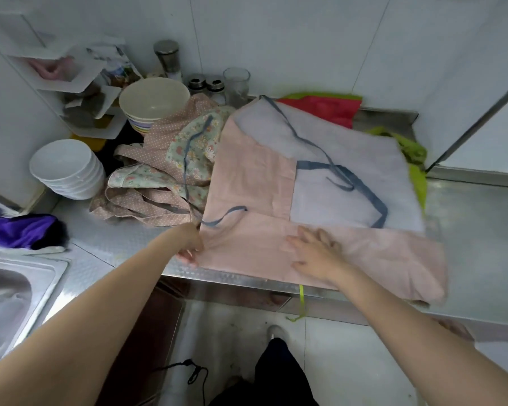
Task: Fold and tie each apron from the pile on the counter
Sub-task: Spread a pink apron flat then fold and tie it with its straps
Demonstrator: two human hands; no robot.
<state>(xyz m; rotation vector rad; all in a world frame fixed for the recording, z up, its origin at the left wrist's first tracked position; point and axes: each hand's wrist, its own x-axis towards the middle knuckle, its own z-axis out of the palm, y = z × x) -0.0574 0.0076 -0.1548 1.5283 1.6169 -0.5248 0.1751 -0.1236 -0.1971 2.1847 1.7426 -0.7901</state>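
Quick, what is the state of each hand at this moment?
Left hand: closed, pinching the left edge of the pink apron.
Right hand: open, fingers spread flat, pressing on the pink apron.

No legible text anywhere; perhaps print on the blurred packets [121, 68], unreadable.

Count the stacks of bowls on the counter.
2. A stack of white bowls sits at the left near the wall; a stack topped by a cream bowl sits behind the crumpled floral apron. Others may be hidden.
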